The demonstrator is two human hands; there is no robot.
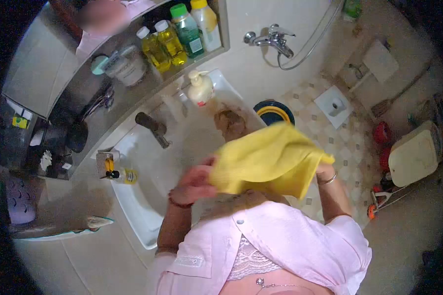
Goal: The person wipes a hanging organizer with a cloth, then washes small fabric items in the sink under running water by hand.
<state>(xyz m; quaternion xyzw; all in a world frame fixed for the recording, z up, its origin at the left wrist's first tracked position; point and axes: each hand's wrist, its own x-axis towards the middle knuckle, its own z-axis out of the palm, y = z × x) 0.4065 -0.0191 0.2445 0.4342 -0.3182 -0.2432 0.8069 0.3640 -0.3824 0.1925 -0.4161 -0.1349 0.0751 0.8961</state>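
Observation:
A ribbed yellow cloth point(266, 160) is stretched between my two hands above the front of the white washbasin point(133, 204). My left hand point(199, 183), a little blurred, grips the cloth's left edge. At the right end, my right hand point(324, 172) holds the cloth, which covers most of its fingers. Beyond the cloth, a cream pump bottle point(200, 89) stands at the basin's far end. The dark tap point(152, 129) reaches over the basin from the left. A brownish object point(230, 123) by the far part of the basin is partly hidden and I cannot make it out.
A shelf point(165, 81) along the mirror carries several bottles, including a green one point(187, 32). A cup with a yellow-handled item point(108, 164) is at the basin's left rim. On the tiled floor are a dark blue bucket point(266, 118) and a squat toilet point(333, 105). A wall mixer point(275, 42) is behind.

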